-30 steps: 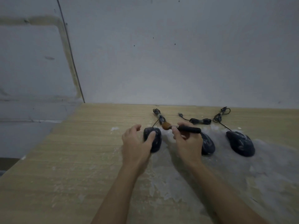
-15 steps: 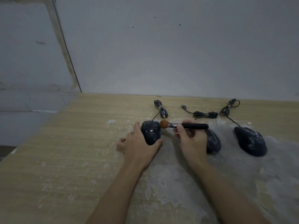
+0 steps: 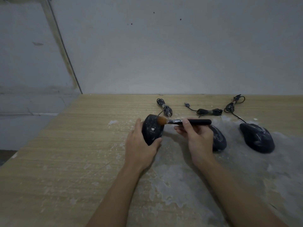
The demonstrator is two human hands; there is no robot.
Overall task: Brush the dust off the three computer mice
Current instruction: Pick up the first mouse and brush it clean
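Observation:
Three black wired mice speckled with white dust lie in a row on a wooden table (image 3: 68,161). My left hand (image 3: 139,148) grips the left mouse (image 3: 152,131) by its sides and near end. My right hand (image 3: 196,138) pinches a brush (image 3: 188,122) with a black handle; its orange bristles touch the far top of the left mouse. The middle mouse (image 3: 218,139) is partly hidden behind my right hand. The right mouse (image 3: 257,139) lies untouched.
Coiled cables (image 3: 208,111) lie behind the mice near the grey wall (image 3: 164,54). White dust (image 3: 188,177) covers the table around and in front of the mice. The table's left edge runs diagonally at the left.
My left hand has closed further around the left mouse. The brush tip moved from beside the mouse onto its top. The view shifted slightly.

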